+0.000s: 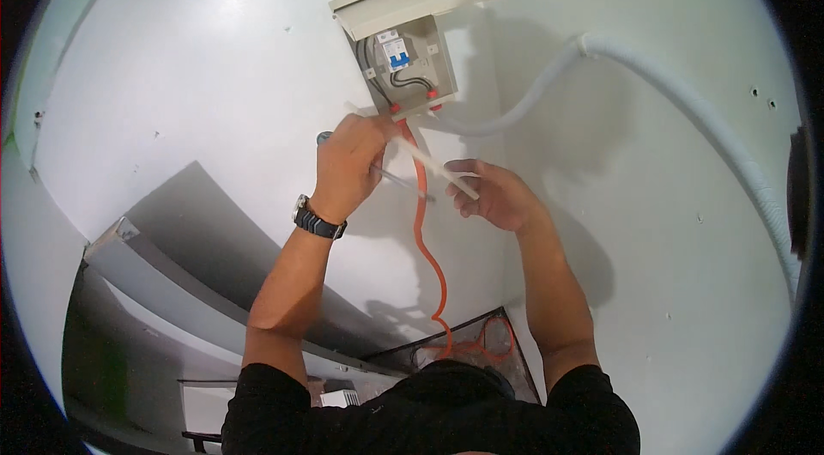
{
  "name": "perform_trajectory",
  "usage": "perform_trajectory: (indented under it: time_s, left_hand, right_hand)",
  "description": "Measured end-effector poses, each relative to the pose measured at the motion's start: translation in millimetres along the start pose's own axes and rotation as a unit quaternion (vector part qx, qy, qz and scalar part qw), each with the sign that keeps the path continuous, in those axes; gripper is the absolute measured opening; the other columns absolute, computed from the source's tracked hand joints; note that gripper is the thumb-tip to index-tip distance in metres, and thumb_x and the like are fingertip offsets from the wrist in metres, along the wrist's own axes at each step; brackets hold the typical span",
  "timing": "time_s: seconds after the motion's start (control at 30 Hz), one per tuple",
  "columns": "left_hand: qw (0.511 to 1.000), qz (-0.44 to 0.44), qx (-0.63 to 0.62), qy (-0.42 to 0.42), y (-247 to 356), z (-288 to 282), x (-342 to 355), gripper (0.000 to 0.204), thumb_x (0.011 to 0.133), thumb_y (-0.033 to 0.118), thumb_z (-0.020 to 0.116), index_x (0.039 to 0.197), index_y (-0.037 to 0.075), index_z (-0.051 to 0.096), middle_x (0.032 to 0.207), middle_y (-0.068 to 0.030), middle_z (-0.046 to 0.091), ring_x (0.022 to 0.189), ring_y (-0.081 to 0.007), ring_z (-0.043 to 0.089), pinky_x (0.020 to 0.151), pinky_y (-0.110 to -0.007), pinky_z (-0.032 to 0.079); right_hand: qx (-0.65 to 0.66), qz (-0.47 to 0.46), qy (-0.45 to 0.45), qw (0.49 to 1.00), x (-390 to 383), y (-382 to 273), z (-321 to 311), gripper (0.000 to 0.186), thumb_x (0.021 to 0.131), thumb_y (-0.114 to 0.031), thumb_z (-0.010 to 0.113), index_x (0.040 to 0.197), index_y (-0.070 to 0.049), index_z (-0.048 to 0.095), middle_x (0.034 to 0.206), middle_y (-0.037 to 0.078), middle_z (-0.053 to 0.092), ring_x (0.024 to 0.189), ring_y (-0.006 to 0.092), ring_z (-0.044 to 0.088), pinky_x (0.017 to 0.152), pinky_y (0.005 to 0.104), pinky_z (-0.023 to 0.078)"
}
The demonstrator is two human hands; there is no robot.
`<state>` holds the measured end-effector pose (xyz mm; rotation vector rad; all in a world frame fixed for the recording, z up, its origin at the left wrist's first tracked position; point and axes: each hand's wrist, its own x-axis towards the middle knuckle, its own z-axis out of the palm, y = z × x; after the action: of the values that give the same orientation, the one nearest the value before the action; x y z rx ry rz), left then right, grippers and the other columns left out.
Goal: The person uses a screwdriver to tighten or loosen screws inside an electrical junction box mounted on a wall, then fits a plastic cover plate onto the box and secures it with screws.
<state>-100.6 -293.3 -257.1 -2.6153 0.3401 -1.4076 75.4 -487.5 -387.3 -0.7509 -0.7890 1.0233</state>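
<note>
My left hand [350, 154], with a watch at the wrist, is closed around a screwdriver; its dark rounded handle end [324, 137] pokes out on the left and its thin shaft [399, 180] points down to the right. A pale, narrow strip [436, 165], blurred, slants down from that hand's fingertips. Its lower end lies against my right hand [493, 195], whose fingers are loosely bent and apart. Just above is a beige electrical box [443, 69] with its cover [403, 4] raised. Inside sit a breaker [395, 51] with blue levers and dark wires [416, 81].
An orange corrugated conduit [421, 219] hangs from the box's underside down to the floor, where thin orange cable [498, 339] lies coiled. A white flexible conduit [669, 90] curves along the right wall. At lower left runs a long grey ledge [189, 283].
</note>
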Motion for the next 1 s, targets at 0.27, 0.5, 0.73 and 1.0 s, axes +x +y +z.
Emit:
perform_trajectory:
  time_s: [0.27, 0.5, 0.73, 1.0]
  left_hand:
    - [0.995, 0.078, -0.064, -0.015, 6.6, -9.1, -13.0, 0.035, 0.077, -0.011, 0.068, 0.106, 0.009, 0.066, 0.119, -0.0095, 0.070, 0.096, -0.0267, 0.069, 0.073, -0.036, 0.058]
    - [0.995, -0.003, -0.102, 0.006, -22.2, 13.1, -17.3, 0.034, 0.081, -0.014, 0.064, 0.108, 0.006, 0.066, 0.126, -0.0118, 0.069, 0.105, -0.0294, 0.069, 0.083, -0.035, 0.060]
    - [0.993, 0.010, -0.101, 0.057, -30.7, 21.0, -17.6, 0.043, 0.076, -0.017, 0.062, 0.110, 0.009, 0.066, 0.129, -0.0093, 0.066, 0.091, -0.0253, 0.068, 0.067, -0.032, 0.057]
    - [0.980, -0.096, -0.173, 0.025, -29.4, 20.8, -22.0, 0.044, 0.082, -0.017, 0.058, 0.117, 0.008, 0.065, 0.120, -0.0124, 0.060, 0.095, -0.0280, 0.067, 0.074, -0.034, 0.058]
  right_hand:
    - [0.028, -0.101, -0.002, 0.994, 15.6, 6.1, 7.8, 0.069, 0.094, -0.021, 0.073, 0.151, 0.000, 0.040, 0.133, 0.014, 0.058, 0.125, 0.0242, 0.057, 0.104, 0.0423, 0.049]
    - [0.107, -0.173, 0.036, 0.978, 24.8, -4.7, 27.9, 0.056, 0.098, -0.020, 0.068, 0.145, -0.002, 0.044, 0.132, 0.013, 0.059, 0.122, 0.0238, 0.058, 0.107, 0.0428, 0.046]
    - [0.080, -0.193, 0.046, 0.977, 30.8, -1.2, 24.6, 0.052, 0.100, -0.018, 0.067, 0.144, -0.004, 0.044, 0.130, 0.011, 0.058, 0.122, 0.0220, 0.057, 0.105, 0.0423, 0.047]
    - [0.042, -0.191, 0.081, 0.977, 35.8, 1.0, 28.5, 0.048, 0.100, -0.017, 0.066, 0.143, -0.011, 0.045, 0.129, 0.010, 0.058, 0.120, 0.0215, 0.056, 0.103, 0.0426, 0.048]
